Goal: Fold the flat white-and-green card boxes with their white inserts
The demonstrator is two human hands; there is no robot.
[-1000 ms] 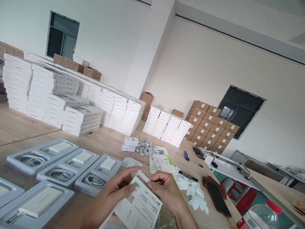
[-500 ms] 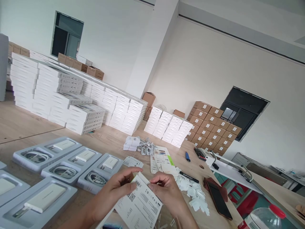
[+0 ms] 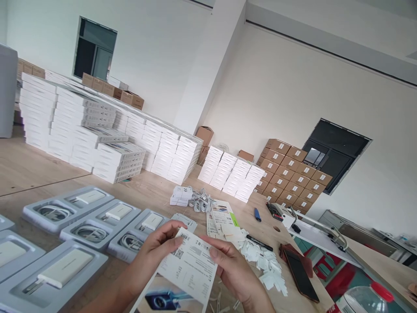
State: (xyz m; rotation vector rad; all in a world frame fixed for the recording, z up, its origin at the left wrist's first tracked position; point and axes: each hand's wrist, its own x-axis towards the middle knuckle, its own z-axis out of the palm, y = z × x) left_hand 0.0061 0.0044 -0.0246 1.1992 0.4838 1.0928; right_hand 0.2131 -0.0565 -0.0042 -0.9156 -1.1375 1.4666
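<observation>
Left hand point(image 3: 159, 245) and right hand point(image 3: 233, 261) grip a printed card point(image 3: 190, 263), its finest print unreadable, its bottom cut off; a red-capped bottle point(image 3: 363, 301) is cropped too.

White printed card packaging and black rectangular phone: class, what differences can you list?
The white printed card packaging is held between the left hand and right hand; the black rectangular phone lies on the wooden table. The packaging bears text and a picture; the phone's face is dark. Both have straight edges.
</observation>
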